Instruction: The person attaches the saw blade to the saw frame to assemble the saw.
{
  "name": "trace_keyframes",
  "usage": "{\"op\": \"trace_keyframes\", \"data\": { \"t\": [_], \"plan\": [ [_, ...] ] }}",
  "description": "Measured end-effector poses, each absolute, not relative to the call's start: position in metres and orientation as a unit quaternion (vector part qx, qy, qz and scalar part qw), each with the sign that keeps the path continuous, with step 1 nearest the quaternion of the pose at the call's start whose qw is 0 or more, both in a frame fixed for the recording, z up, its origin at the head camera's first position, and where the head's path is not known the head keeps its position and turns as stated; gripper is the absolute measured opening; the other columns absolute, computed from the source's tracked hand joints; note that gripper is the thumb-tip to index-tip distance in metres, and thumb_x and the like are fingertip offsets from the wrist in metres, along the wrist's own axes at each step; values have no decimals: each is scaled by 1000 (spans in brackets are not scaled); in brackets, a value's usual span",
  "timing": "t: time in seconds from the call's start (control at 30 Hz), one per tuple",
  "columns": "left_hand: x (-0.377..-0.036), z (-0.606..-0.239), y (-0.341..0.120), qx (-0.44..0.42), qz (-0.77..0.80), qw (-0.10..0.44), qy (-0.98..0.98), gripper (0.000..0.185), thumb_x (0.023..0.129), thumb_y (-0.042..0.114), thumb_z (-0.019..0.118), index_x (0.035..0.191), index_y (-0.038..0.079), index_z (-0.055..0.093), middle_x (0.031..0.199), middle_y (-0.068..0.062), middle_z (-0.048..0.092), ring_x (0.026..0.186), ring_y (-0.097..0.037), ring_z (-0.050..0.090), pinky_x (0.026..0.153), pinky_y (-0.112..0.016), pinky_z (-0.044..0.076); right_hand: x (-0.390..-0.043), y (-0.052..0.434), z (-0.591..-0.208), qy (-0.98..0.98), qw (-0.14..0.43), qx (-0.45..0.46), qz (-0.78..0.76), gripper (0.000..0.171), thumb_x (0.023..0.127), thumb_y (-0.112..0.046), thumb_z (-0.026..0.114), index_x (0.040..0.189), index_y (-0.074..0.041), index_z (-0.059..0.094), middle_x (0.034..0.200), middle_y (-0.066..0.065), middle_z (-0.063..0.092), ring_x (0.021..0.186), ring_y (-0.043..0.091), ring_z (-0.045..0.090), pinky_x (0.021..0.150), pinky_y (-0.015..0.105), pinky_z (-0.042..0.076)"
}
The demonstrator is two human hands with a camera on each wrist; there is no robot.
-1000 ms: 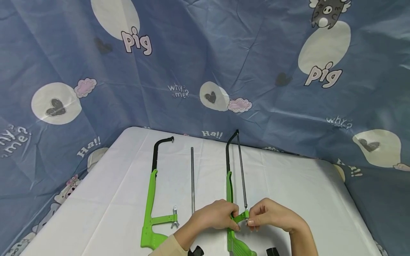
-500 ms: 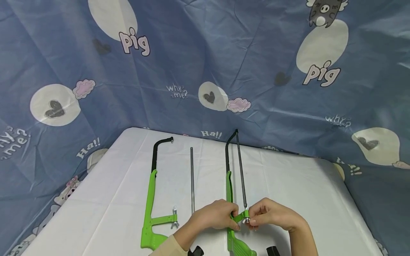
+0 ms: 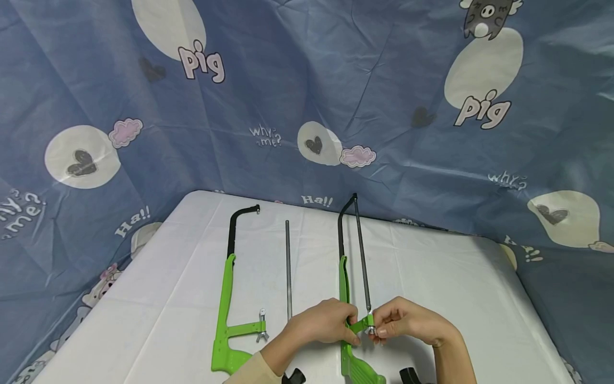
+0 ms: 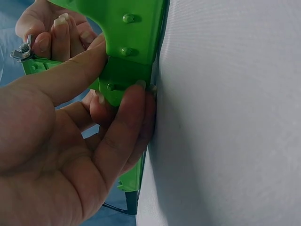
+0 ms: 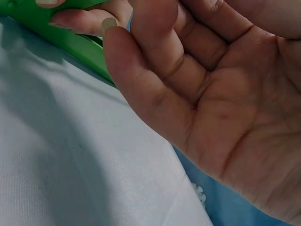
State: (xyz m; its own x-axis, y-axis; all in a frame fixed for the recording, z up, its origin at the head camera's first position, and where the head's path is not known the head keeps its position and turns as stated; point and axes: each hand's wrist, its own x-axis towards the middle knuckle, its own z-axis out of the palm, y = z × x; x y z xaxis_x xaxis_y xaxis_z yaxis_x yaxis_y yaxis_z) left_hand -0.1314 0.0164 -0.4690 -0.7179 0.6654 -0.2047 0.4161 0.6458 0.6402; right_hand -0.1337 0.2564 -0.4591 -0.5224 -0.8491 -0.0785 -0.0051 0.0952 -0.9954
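Observation:
A green and black hacksaw (image 3: pixel 343 280) lies at centre right in the head view, its grey blade (image 3: pixel 362 256) spanning from the black far tip to the green crossbar. My left hand (image 3: pixel 323 322) grips the green frame where the crossbar meets it; the left wrist view shows thumb and fingers on either side of the green metal (image 4: pixel 129 70). At the crossbar's end is a silver wing nut (image 3: pixel 370 330). My right hand (image 3: pixel 412 322) pinches at this nut with thumb and curled fingers. In the right wrist view the palm hides the nut.
A second green hacksaw frame (image 3: pixel 223 304), without a blade, lies to the left with its own wing nut (image 3: pixel 261 337). A loose grey blade (image 3: pixel 288 266) rests between the saws, partly behind my left hand. White cloth covers the table (image 3: pixel 182 277); a blue printed curtain (image 3: pixel 268 80) hangs behind.
The right thumb has shifted slightly off the wing nut, which now shows more, and its wings stand at another angle. The left hand and saw stay in place.

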Motion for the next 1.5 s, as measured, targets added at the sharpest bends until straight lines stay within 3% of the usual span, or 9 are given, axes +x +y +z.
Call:
{"op": "trace_keyframes", "data": {
  "t": [0.2, 0.33, 0.57, 0.8, 0.93, 1.03, 1.3, 1.5],
  "plan": [
    [-132, -469, 17, 310, 286, 210, 882, 29, 79, 36, 83, 78, 22, 58, 64, 13, 51, 55, -4, 41, 52, -20, 37, -135, 255, -462, 671, 343, -318, -575, 17, 92, -1, 60, 81, 12, 60, 75, 28, 60, 73, 7, 62, 68, 34, 56],
    [-132, -470, 16, 314, 284, 206, 882, 30, 78, 38, 82, 78, 22, 57, 65, 13, 49, 56, -3, 40, 52, -19, 36, -134, 250, -460, 705, 341, -282, -554, 28, 88, -6, 67, 72, 12, 52, 66, 11, 58, 66, 6, 55, 65, 28, 53],
    [-131, -470, 18, 316, 280, 207, 882, 28, 78, 39, 82, 80, 22, 59, 66, 13, 51, 57, -3, 41, 53, -19, 37, -129, 248, -453, 725, 347, -260, -536, 36, 87, -7, 69, 71, 13, 44, 66, -7, 55, 64, 3, 52, 67, 26, 52],
    [-132, -472, 18, 311, 283, 204, 884, 27, 78, 38, 83, 80, 22, 61, 67, 14, 55, 57, -3, 43, 53, -19, 38, -123, 254, -444, 715, 355, -274, -537, 16, 89, -8, 66, 84, 7, 62, 76, -8, 62, 66, 0, 53, 62, 21, 47],
    [-132, -473, 18, 306, 295, 210, 881, 28, 78, 37, 83, 77, 23, 60, 65, 13, 54, 55, -3, 43, 52, -19, 38, -121, 253, -439, 731, 323, -280, -532, 24, 92, -10, 64, 73, 3, 57, 72, -9, 49, 63, 0, 44, 58, 21, 41],
    [-131, -473, 18, 305, 295, 210, 881, 28, 77, 37, 83, 77, 22, 60, 65, 13, 54, 56, -3, 43, 52, -19, 38, -121, 250, -437, 741, 313, -279, -525, 30, 92, -11, 64, 68, 2, 53, 71, -8, 49, 65, 1, 45, 61, 21, 43],
    [-131, -472, 17, 308, 290, 203, 883, 28, 77, 38, 84, 78, 22, 60, 67, 14, 56, 57, -2, 43, 53, -19, 38, -125, 251, -441, 712, 324, -298, -547, 26, 93, -7, 61, 71, 5, 56, 74, -7, 50, 70, 1, 48, 65, 21, 46],
    [-131, -472, 17, 312, 289, 202, 883, 28, 77, 37, 84, 77, 23, 60, 66, 15, 55, 57, -2, 42, 53, -19, 37, -128, 253, -447, 688, 329, -322, -561, 22, 94, -4, 58, 74, 5, 57, 73, 11, 44, 72, 1, 46, 66, 21, 44]
  ]
}}
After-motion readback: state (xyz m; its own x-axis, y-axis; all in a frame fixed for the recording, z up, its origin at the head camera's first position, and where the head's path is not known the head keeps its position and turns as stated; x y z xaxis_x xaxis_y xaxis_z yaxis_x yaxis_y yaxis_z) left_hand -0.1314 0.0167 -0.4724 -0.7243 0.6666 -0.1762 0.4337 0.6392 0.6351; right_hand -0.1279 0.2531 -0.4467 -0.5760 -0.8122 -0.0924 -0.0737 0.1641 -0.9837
